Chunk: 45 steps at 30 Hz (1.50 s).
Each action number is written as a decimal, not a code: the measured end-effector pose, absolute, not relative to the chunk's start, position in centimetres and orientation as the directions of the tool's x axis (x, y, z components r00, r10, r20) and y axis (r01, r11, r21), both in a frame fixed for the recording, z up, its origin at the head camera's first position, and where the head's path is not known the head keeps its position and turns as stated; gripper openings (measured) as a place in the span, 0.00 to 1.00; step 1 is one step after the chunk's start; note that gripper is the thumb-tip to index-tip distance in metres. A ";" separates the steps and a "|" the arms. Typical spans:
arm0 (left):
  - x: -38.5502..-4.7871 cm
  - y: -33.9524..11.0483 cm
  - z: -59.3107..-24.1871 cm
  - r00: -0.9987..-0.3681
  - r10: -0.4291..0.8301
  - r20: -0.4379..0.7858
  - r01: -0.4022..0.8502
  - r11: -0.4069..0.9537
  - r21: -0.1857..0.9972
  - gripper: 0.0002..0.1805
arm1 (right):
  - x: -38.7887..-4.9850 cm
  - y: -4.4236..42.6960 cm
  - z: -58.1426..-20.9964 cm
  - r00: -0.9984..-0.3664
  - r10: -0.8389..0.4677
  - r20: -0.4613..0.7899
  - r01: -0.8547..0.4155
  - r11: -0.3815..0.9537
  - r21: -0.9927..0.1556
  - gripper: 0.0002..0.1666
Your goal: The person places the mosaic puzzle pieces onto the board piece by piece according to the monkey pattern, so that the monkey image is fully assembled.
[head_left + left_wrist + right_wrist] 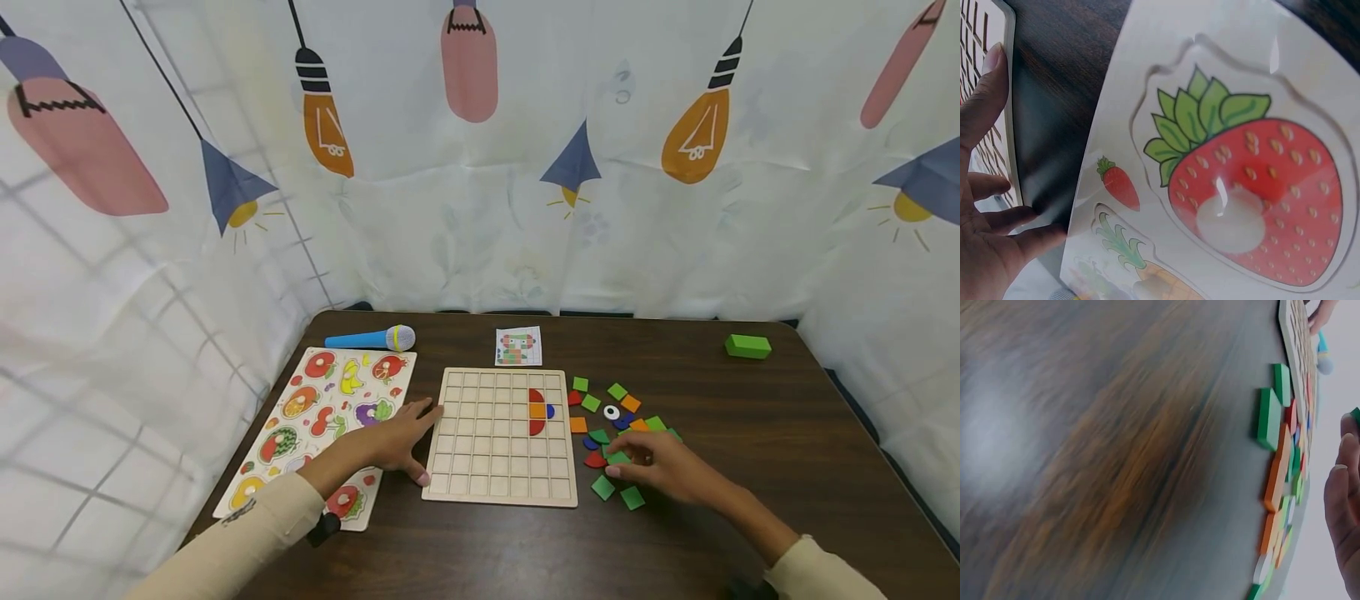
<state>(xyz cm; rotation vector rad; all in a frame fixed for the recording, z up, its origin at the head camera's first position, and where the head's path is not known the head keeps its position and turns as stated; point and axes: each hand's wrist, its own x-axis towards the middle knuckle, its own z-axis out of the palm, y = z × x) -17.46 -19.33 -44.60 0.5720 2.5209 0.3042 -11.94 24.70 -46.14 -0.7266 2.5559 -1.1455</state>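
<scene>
My left hand (397,437) (988,237) rests at the left edge of the wooden grid board (480,463) (1010,28) (1291,337), thumb and fingertips touching its rim. Toward the board's right side lie an orange square (537,410), a red piece above it (536,395), another red piece below (536,427) and a blue piece (551,412) on its right. Over the loose pieces, my right hand (667,471) (1347,512) pinches a green piece (1355,415) between thumb and fingers. In the right wrist view only a corner of that piece shows.
Loose green (603,487) (1269,419), orange, red and blue pieces and a white ring (611,412) lie right of the board. A fruit puzzle board (300,379) (1116,219) is at left, a toy microphone (367,340) behind it. A pattern card (518,347) and green block (747,347) stand farther back.
</scene>
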 end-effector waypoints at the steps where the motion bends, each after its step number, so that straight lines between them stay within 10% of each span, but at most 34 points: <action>1: -17.5 -19.3 -44.6 -0.769 0.456 -0.448 0.336 0.885 0.323 0.61 | -12.0 24.5 -46.1 -0.844 -0.536 -0.016 -0.341 0.559 -0.756 0.17; 45: -17.4 -19.5 -44.8 -0.772 0.466 -0.431 0.351 0.879 0.322 0.61 | -15.9 16.2 -45.9 -0.862 -0.505 -0.042 -0.270 0.529 -0.804 0.18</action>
